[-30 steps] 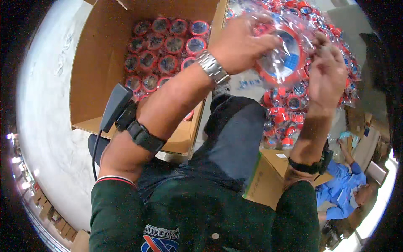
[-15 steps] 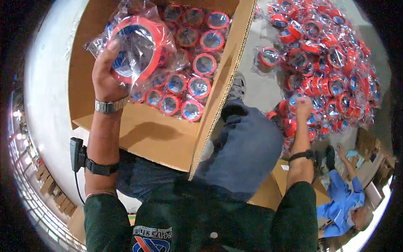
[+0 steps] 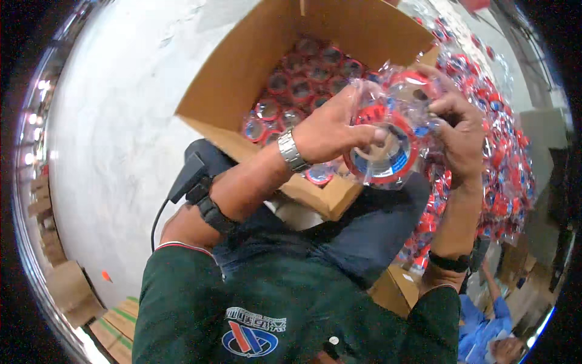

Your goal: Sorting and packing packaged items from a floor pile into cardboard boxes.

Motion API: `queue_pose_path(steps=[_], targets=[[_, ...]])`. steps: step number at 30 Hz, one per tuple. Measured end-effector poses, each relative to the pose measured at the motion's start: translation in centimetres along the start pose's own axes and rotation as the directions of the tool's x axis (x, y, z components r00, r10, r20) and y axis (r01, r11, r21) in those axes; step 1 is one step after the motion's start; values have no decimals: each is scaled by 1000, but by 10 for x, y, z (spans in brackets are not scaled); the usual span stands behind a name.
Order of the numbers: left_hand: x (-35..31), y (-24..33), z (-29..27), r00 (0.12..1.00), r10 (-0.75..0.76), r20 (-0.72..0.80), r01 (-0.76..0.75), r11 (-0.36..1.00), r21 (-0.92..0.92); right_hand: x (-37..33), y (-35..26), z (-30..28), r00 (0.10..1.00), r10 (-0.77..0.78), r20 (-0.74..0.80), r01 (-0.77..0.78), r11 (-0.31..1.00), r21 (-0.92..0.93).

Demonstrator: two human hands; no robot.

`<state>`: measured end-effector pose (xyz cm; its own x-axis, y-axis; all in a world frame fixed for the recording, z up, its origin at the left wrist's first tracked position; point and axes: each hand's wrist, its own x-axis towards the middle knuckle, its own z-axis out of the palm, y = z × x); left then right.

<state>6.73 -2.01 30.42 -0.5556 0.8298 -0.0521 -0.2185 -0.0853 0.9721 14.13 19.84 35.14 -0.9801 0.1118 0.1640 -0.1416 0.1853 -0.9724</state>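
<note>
My left hand (image 3: 333, 130), with a metal watch on its wrist, is closed on a red tape roll (image 3: 413, 150) in clear plastic wrap, the thumb lying across its front. Just beyond it, my right hand (image 3: 464, 136) grips a second wrapped tape roll (image 3: 413, 77) with fingers and thumb. The two rolls are side by side, their wraps touching or overlapping. Both hands are above the right side of an open cardboard box (image 3: 233, 67). Rows of wrapped red tape rolls (image 3: 301, 90) lie inside it, partly hidden by my left hand.
A large heap of wrapped tape rolls (image 3: 500, 158) spreads over the floor on the right. Another cardboard box (image 3: 394, 291) stands beside my right leg. At the lower right is a person in blue (image 3: 485, 327). Stacked cartons (image 3: 73, 294) stand at the lower left.
My left hand has carried its tape roll rightward across the box. My right hand has risen from the heap with another roll, bringing both rolls together. The view has shifted.
</note>
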Motion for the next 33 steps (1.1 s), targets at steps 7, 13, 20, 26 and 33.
queue_pose_path(steps=[7,13,20,26,33], targets=[[-81,-6,-55,978,76,-196,-104,986,-134,21,19,93,951,-3,310,-63,977,205],[-101,-21,-68,982,20,-187,-61,975,-214,20,9,143,892,-27,451,24,1000,13],[-113,-23,-91,858,-90,-506,37,993,-114,-4,-27,146,994,-47,-94,33,990,-137],[-119,-32,-103,791,-66,-609,-10,993,-120,-22,-47,185,922,-259,288,381,735,-561],[-106,-37,-95,738,68,-671,-45,998,51,-24,-28,204,801,-153,579,585,403,-703]])
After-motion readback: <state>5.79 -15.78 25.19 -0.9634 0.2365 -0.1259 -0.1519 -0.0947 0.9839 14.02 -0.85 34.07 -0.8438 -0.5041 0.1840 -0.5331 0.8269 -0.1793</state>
